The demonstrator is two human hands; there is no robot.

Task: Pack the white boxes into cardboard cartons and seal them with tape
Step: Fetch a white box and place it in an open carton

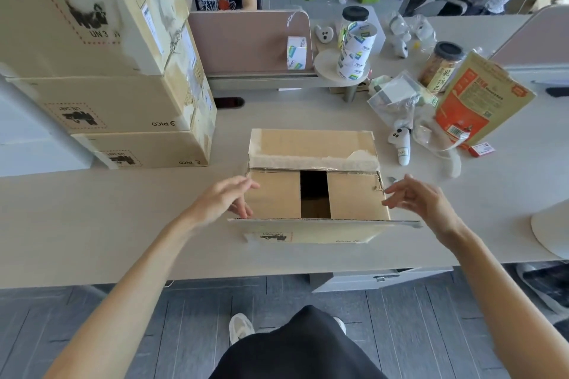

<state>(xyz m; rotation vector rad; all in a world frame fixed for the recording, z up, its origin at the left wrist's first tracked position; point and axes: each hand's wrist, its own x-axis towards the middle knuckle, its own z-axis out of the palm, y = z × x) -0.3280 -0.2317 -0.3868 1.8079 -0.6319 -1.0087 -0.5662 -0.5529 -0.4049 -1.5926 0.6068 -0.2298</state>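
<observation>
I logged the carton (354, 197) mid-desk (123, 224), inner flaps folded in around a dark gap that hid its contents, left hand (228, 200) and right hand (415, 197) flanking it, fingers loosely spread, contact with the cardboard unclear.

A pale desk (107, 224) carries an open carton (274, 197) in the middle, near its front edge. At the left a stack of three cartons (135, 120) stands on the desktop. Further back, a roll of tape (296, 52) stands on edge against a pink divider (246, 40). To the right lie a white controller (400, 144), crumpled plastic bags (394, 101), a tilted orange paper bag (480, 101), a small red box (482, 149) and a black-lidded jar (441, 68)
</observation>
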